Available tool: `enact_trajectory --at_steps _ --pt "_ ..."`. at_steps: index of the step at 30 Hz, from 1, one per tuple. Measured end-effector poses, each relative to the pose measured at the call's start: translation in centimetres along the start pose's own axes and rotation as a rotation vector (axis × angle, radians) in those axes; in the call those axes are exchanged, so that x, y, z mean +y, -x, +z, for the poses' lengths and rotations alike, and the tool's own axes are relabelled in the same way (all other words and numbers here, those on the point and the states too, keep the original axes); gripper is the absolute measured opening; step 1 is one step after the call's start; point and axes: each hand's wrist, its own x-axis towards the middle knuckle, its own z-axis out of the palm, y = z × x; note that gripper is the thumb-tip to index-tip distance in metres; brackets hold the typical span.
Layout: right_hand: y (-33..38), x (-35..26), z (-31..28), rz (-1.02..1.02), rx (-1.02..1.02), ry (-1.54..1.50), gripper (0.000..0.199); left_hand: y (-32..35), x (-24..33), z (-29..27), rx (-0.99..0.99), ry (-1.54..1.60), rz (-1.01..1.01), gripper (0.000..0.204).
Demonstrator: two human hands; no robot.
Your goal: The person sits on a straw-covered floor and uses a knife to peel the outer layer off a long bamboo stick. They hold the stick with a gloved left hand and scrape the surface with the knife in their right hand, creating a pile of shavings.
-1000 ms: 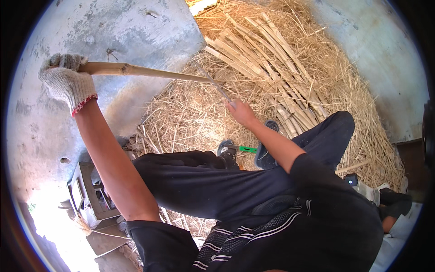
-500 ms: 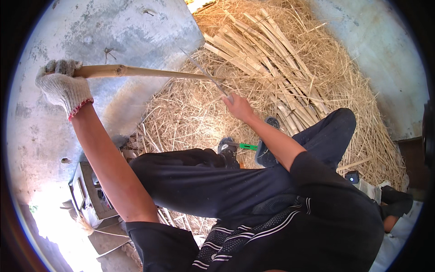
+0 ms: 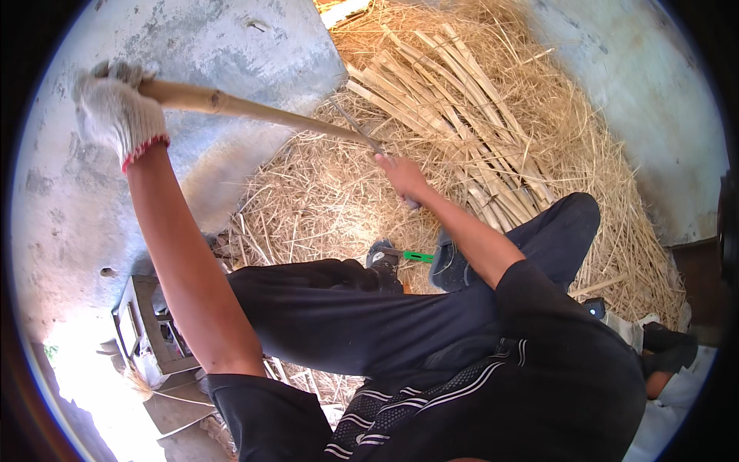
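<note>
My left hand (image 3: pixel 119 112), in a white knit glove with a red cuff edge, is closed round the thick end of a bamboo pole (image 3: pixel 269 112). The pole slants down to the right across the straw. Its thin end meets the blade of a knife (image 3: pixel 352 122) in my bare right hand (image 3: pixel 402 175). The fingers of that hand are wrapped round the knife's handle, whose butt shows below the palm. Whether the blade cuts into the bamboo cannot be made out.
Split bamboo strips (image 3: pixel 462 115) lie on a bed of straw shavings (image 3: pixel 308 192) beyond my legs. A green-handled tool (image 3: pixel 417 257) rests between my shoes. Pale walls (image 3: pixel 215 46) stand left and right. At lower left is a small frame-like stand (image 3: pixel 158 327); another person's limb shows at lower right.
My left hand has risen and moved slightly right, so the pole slopes more steeply. My right hand has shifted slightly, with the knife still against the pole's thin end.
</note>
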Motion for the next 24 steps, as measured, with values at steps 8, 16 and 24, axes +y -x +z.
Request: enact_trajectory --at_steps 8,16,24 --pt "-2.2 11.9 0.6 0.158 0.092 0.064 0.065 -1.2 -0.6 2.9 -0.062 -0.033 0.011 0.034" --pt "0.0 4.7 1.1 0.156 0.057 -0.094 0.064 -1.7 -1.6 2.2 -0.089 -0.11 0.1 0.039" --pt "-1.0 7.6 1.0 0.35 0.014 -0.124 0.062 -0.6 -1.8 0.2 0.067 -0.125 0.086 0.038"
